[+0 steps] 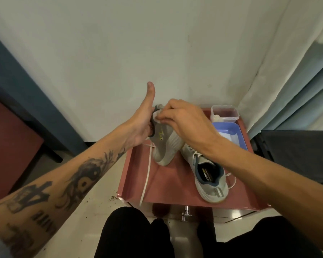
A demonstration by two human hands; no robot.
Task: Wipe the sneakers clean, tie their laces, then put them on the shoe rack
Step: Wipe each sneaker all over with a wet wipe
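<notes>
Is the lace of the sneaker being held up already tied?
No, the lace of the held sneaker hangs loose down to the table front; the left hand grips the shoe, the right hand pinches a wipe.

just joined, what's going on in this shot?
A person is wiping a sneaker. The left hand grips one sneaker at its collar, toe pointing down over the pink table, while the right hand pinches a white wipe against its heel end. Its lace hangs loose past the table edge. The second sneaker sits on the table, laces also loose. A blue tray and a clear container sit at the back right.
</notes>
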